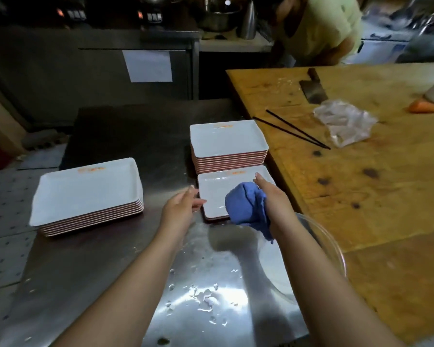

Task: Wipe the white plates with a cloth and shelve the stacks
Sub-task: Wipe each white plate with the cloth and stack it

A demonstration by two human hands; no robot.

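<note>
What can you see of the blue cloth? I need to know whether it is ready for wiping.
The blue cloth looks like soft, crumpled fabric, bunched into a wad. The right hand grips it over the near right part of the single white plate, with one corner hanging down below the wrist. Whether the wad presses on the plate or hovers just above it cannot be told. The left hand touches that plate's left edge, not the cloth.

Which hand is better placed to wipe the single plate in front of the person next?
Right. The right hand already holds the blue cloth bunched over the single plate, so it probably only needs to press down. The left hand touches that plate's left edge with nothing in its grip, suited to steadying it.
</note>
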